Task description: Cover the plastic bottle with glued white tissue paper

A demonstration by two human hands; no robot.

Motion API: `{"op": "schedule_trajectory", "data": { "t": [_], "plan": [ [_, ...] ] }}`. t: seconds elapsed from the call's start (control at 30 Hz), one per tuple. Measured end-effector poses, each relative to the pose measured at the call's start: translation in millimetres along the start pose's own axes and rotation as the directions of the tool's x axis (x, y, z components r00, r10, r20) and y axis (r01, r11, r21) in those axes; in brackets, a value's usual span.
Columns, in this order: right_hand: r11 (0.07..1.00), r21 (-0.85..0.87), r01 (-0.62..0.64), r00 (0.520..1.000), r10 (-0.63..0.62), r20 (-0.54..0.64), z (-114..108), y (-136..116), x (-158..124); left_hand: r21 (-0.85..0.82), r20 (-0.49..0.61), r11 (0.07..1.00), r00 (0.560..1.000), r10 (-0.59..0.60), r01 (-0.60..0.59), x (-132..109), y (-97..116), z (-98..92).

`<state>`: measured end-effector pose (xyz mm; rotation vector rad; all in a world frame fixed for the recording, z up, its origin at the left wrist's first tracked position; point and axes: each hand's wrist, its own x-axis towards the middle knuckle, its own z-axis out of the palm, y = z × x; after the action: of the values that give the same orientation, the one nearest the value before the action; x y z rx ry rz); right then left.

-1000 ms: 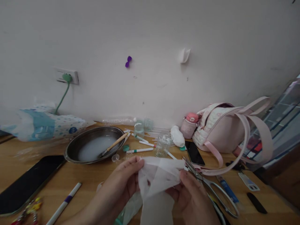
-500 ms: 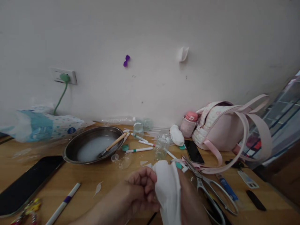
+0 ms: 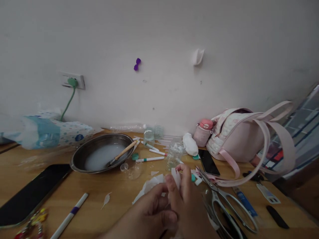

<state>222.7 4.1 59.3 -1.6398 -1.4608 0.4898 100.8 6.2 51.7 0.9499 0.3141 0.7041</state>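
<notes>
The left hand and right hand are close together, both pinching the white tissue. It sticks out to their far left, and the scissors lie to the right.

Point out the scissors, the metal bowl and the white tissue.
scissors [image 3: 211,190]: head view, on the metal near the pivot.
metal bowl [image 3: 74,160]: head view, on its left rim.
white tissue [image 3: 149,186]: head view, on the crumpled part left of the fingers.
</notes>
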Motion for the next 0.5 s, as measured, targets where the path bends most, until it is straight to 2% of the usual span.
{"op": "schedule_trajectory", "data": {
  "t": [0.03,0.1,0.17,0.23,0.3,0.4,0.5],
  "plan": [
    [0.997,0.053,-0.05,0.998,0.048,0.027,-1.6,0.2,2.2,0.01,-0.017,1.0,1.0,-0.021,0.022,1.3,1.5,-2.0],
    [0.969,0.201,-0.147,0.986,0.127,0.111,-5.8,0.3,6.2,0.03,-0.125,0.999,0.992,-0.032,0.036,3.8,6.0,-7.0],
    [0.909,0.353,-0.221,0.966,0.155,0.206,-10.5,0.7,9.9,0.041,-0.252,0.998,0.967,-0.038,0.05,6.3,10.8,-12.4],
    [0.843,0.454,-0.289,0.941,0.164,0.295,-14.8,2.1,13.4,0.022,-0.325,0.998,0.944,-0.053,0.064,8.9,14.7,-17.7],
    [0.829,0.461,-0.315,0.931,0.176,0.321,-18.6,4.3,16.6,-0.023,-0.306,0.998,0.95,-0.055,0.05,11.0,17.5,-22.1],
    [0.893,0.347,-0.287,0.931,0.174,0.322,-23.5,8.1,20.7,-0.056,-0.263,0.997,0.963,-0.061,0.048,11.9,20.0,-26.3],
    [0.91,0.34,-0.236,0.942,0.128,0.312,-26.6,12.5,22.8,-0.062,-0.326,0.997,0.943,-0.071,0.054,11.4,20.6,-28.4]
  ]
}}
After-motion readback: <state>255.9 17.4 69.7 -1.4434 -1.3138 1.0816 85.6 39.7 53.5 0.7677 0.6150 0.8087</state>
